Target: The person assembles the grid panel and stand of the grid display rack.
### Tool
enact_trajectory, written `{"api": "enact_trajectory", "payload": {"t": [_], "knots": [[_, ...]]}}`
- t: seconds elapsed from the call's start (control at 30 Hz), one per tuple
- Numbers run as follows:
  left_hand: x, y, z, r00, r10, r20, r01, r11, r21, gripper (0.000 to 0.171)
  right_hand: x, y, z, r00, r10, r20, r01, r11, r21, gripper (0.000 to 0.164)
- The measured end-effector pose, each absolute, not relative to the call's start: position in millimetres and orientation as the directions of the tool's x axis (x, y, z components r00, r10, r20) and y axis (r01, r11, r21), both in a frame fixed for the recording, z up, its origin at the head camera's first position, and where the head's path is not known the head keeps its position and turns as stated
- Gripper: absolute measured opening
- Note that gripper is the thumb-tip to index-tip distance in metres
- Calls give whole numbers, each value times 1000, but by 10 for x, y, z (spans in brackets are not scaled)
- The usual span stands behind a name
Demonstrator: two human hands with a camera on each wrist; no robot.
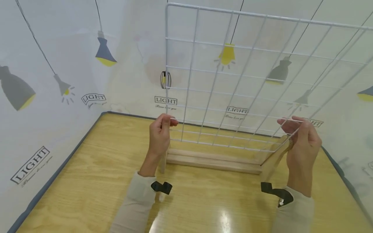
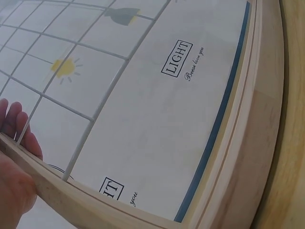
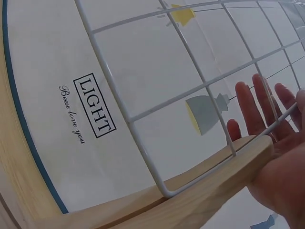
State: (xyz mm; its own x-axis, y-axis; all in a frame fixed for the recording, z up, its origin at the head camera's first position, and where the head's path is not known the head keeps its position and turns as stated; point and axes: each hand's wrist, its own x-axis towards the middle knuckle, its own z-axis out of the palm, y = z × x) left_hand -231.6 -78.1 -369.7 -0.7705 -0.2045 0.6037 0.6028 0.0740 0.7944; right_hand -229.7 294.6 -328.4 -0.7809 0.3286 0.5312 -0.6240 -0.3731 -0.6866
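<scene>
White wallpaper [image 1: 128, 84] with printed lamps [image 1: 105, 52] and "LIGHT" labels [image 1: 31, 164] rises around a wood-grain tabletop [image 1: 87, 181].

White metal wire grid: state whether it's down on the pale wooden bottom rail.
Raised: the left wrist view shows white printed wall between the grid and the bottom rail.

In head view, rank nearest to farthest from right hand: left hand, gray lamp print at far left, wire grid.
1. Wire grid: right edge, in right hand.
2. Left hand: at grid's left edge.
3. Gray lamp print: far left wall.
</scene>
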Motion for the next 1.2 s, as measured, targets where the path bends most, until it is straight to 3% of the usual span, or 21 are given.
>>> {"api": "enact_trajectory", "payload": {"t": [0.2,0.43,1.2], "knots": [[-2322,-785,-3707,-770,-188,609,607,79,791,36,-2312,2934,-3292,-784,306,541,-620,-443,-648,35],[-2332,-810,-3706,-767,-172,618,620,48,783,39,-2302,2914,-3260,-827,330,455,-562,-498,-660,36],[-2334,-769,-3713,-780,-177,600,609,5,793,38,-2276,2951,-3224,-842,367,395,-537,-504,-677,32]]}}
